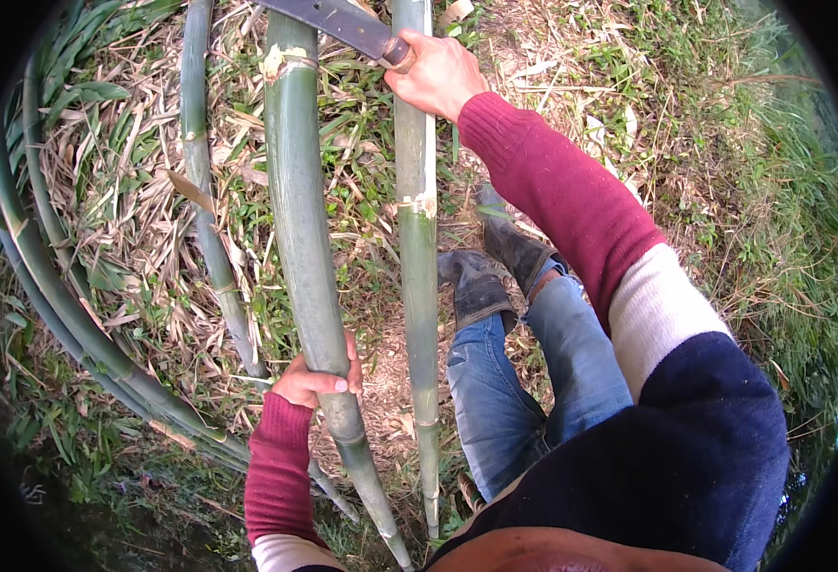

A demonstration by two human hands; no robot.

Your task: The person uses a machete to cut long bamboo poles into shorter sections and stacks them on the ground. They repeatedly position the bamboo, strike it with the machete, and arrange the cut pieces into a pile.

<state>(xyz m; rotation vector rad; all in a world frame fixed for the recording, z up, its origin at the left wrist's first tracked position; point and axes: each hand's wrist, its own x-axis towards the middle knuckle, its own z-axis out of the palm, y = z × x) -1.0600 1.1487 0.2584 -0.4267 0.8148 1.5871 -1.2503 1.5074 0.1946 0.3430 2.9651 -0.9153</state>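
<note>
My left hand is wrapped round a thick green bamboo pole, low on its length, with the thumb lying across it. In my right hand is the handle of a machete, whose dark blade reaches left across the top of that pole and runs out of view. Pale chipped wood shows at a node just below the blade. A second bamboo pole runs alongside to the right, passing under my right hand, with a light split strip along its upper part.
A thinner bamboo stem lies to the left, and several curved stems lie farther left. Dry leaves and green plants cover the ground. My boots stand right of the second pole. Tall grass grows at the right.
</note>
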